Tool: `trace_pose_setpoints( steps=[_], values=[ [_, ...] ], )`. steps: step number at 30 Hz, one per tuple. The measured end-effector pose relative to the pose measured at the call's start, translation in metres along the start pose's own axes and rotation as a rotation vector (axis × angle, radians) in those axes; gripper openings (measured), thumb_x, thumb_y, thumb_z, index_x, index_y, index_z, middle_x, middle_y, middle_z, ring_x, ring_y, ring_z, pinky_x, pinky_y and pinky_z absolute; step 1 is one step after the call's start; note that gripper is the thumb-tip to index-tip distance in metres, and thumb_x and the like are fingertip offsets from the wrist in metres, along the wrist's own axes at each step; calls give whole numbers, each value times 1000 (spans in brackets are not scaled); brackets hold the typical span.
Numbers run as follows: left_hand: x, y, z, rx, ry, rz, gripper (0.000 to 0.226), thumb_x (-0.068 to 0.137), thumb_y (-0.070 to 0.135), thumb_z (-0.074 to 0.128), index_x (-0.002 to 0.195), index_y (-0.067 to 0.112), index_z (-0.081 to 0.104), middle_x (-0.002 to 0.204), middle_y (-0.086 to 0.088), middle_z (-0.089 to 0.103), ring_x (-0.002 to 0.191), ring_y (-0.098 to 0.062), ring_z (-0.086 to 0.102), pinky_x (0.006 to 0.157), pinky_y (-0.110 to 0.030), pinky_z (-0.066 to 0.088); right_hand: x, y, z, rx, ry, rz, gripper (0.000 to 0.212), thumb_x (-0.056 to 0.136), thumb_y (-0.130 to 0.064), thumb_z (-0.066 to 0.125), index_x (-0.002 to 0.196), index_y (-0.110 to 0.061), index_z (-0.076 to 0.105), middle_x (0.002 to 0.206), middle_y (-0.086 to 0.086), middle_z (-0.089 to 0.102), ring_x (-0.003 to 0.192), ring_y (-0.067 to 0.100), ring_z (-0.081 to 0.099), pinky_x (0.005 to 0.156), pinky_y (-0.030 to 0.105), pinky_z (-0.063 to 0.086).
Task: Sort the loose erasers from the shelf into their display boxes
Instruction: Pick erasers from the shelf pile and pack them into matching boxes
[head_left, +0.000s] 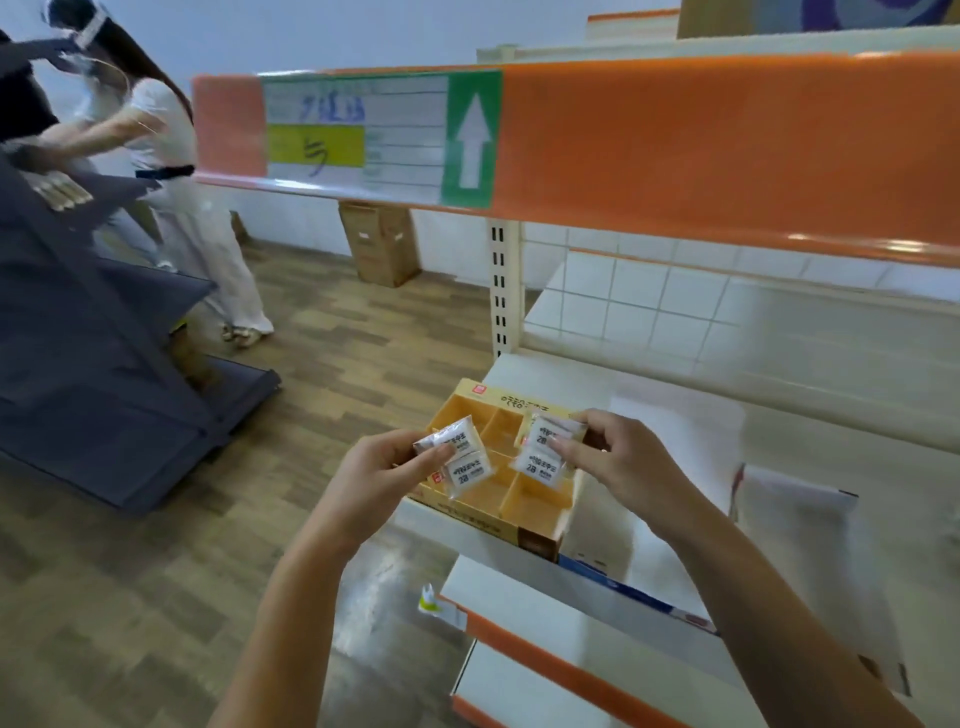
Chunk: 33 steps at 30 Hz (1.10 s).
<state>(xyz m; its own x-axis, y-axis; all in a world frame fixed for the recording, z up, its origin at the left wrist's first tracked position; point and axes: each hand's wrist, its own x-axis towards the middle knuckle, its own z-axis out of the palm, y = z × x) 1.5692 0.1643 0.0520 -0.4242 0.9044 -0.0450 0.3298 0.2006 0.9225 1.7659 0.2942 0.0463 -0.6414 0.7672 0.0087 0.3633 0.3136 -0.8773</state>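
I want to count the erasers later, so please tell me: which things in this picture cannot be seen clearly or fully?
Head view only:
- Yellow display box: some compartments are covered by both hands and the erasers they hold.
- Eraser in left hand: its label is partly behind the fingers.
- Erasers at right hand: small print is too small to read.
- White box: motion-blurred, its contents unclear.
- Blue-edged box: inside is unclear.

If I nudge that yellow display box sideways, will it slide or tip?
The yellow display box looks like thin card with mostly empty compartments, so probably light and quick to slide. Its low, wide shape makes tipping unlikely. It sits by the white shelf edge, so a hard push might send it off.
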Motion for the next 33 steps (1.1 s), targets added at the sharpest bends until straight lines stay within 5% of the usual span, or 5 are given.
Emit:
trace_pose_setpoints(
  steps=[5, 9, 19, 27, 33],
  values=[
    [17, -19, -25, -3, 8, -30, 15, 89, 30, 60, 82, 25, 72, 77, -6, 71, 66, -10, 51, 63, -24, 37, 34, -11, 26, 36, 10, 45, 17, 90, -33, 59, 101, -20, 61, 91, -6, 68, 82, 6, 63, 63, 17, 46],
    [31, -33, -39, -4, -13, -27, 19, 89, 32, 60, 83, 20, 72, 77, -10, 68, 66, -12, 48, 64, -28, 35, 62, -20, 39, 7, 25, 40, 18, 91, -31, 57, 102, -17, 60, 91, -5, 65, 72, 4, 57, 55, 13, 39],
    [54, -48, -58, -27, -71, 28, 15, 90, 25, 59, 83, 21, 72, 63, 14, 66, 53, 8, 49, 54, -8, 37, 103, -17, 73, -260, 50, 63, 14, 90, -33, 58, 99, -22, 59, 95, -6, 60, 79, 6, 53, 62, 21, 41],
    [70, -57, -75, -9, -82, 40, 22, 88, 32, 61, 85, 14, 72, 65, 4, 58, 59, -5, 40, 61, -29, 31, 105, -20, 73, -397, 36, 115, 12, 88, -33, 61, 94, -22, 60, 88, -5, 60, 75, 8, 54, 61, 21, 41],
    [72, -56, -75, -50, -106, 73, 16, 89, 26, 60, 84, 18, 72, 65, 6, 65, 53, 3, 45, 53, -10, 35, 102, -21, 85, -521, -11, 124, 25, 87, -37, 61, 97, -16, 68, 86, -1, 63, 73, 12, 55, 60, 23, 40]
  ],
)
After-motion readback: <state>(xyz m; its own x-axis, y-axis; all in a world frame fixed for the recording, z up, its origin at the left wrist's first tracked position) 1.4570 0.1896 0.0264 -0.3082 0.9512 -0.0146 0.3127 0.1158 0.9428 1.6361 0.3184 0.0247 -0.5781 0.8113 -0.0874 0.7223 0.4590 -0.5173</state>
